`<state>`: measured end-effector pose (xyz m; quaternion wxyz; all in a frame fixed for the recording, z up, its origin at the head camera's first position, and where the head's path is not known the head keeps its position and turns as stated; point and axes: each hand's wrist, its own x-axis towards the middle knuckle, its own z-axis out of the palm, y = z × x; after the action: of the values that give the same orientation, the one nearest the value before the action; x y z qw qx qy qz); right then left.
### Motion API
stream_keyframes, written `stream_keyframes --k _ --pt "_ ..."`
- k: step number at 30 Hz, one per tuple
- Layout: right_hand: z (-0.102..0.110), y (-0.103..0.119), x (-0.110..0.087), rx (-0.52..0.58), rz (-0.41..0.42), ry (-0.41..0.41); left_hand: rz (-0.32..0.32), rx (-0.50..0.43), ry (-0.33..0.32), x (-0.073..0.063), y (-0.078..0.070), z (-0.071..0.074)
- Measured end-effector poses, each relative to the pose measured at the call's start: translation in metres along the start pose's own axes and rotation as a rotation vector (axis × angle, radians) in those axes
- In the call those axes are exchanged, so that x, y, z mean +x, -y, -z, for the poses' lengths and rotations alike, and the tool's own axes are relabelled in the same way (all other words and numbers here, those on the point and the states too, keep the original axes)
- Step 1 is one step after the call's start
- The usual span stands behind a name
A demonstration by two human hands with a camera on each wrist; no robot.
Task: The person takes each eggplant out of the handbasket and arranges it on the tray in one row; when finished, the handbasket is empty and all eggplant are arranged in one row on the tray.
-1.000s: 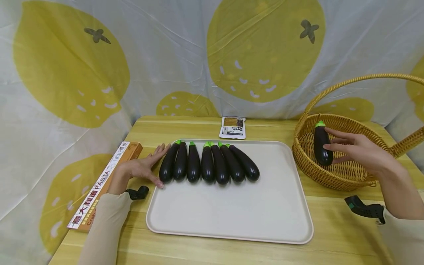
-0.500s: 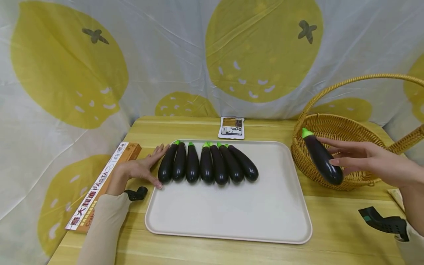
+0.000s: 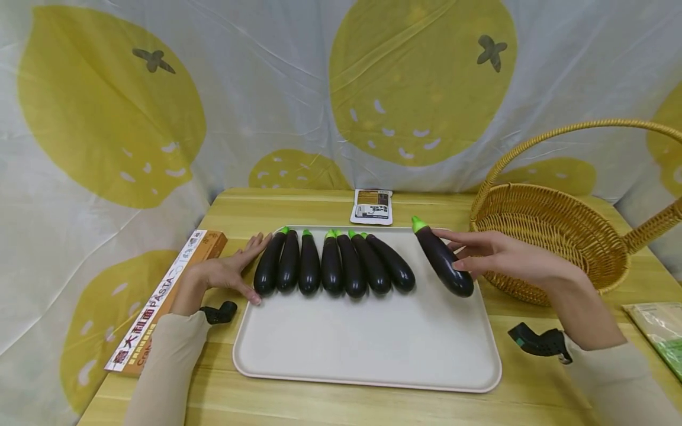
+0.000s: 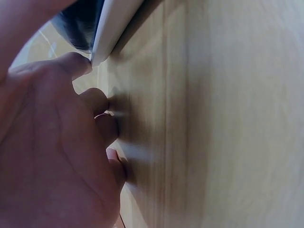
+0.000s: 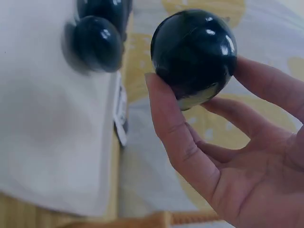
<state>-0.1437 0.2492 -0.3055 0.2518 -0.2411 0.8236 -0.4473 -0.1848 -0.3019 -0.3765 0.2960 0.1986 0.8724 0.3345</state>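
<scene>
My right hand [image 3: 501, 255] pinches a dark purple eggplant [image 3: 443, 260] with a green stem end, holding it tilted over the right end of a white tray [image 3: 367, 349]. In the right wrist view the rounded end of that eggplant [image 5: 194, 54] sits between thumb and fingers. Several more eggplants [image 3: 331, 266] lie side by side along the back left of the tray, stems pointing away. My left hand [image 3: 229, 272] rests at the tray's left edge with fingers spread, close to the leftmost eggplant; in the left wrist view its fingers [image 4: 97, 100] reach down to the wooden table.
A wicker basket [image 3: 549, 204] with a tall handle stands right of the tray. On the left lies a long pasta box [image 3: 165, 296], partly under the left forearm. A small white packet [image 3: 372, 207] lies behind the tray. A plastic package [image 3: 660, 331] lies at the right.
My right hand has lifted the eggplant out of the basket and carried it left over the tray, the eggplant tilting on the way. My left hand has stayed at the tray's edge.
</scene>
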Motion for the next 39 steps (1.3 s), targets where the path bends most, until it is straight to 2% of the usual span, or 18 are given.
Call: stream_keyframes --k 7,13,22,30,39 --pt "-0.006 -0.017 0.043 0.031 -0.02 0.02 0.006 -0.005 -0.002 0.0 -0.001 0.0" --pt "-0.011 -0.029 0.06 0.092 -0.06 0.038 0.003 0.009 0.003 0.001 -0.001 0.001" --pt "-0.014 -0.04 0.069 0.098 -0.052 0.054 0.005 0.007 0.001 0.0 -0.002 0.001" --pt "-0.014 -0.042 0.068 0.084 -0.04 0.11 0.008 -0.003 -0.002 0.0 0.0 0.0" --pt "-0.013 -0.036 0.062 -0.011 -0.037 0.089 -0.001 -0.023 -0.003 -0.001 -0.001 -0.001"
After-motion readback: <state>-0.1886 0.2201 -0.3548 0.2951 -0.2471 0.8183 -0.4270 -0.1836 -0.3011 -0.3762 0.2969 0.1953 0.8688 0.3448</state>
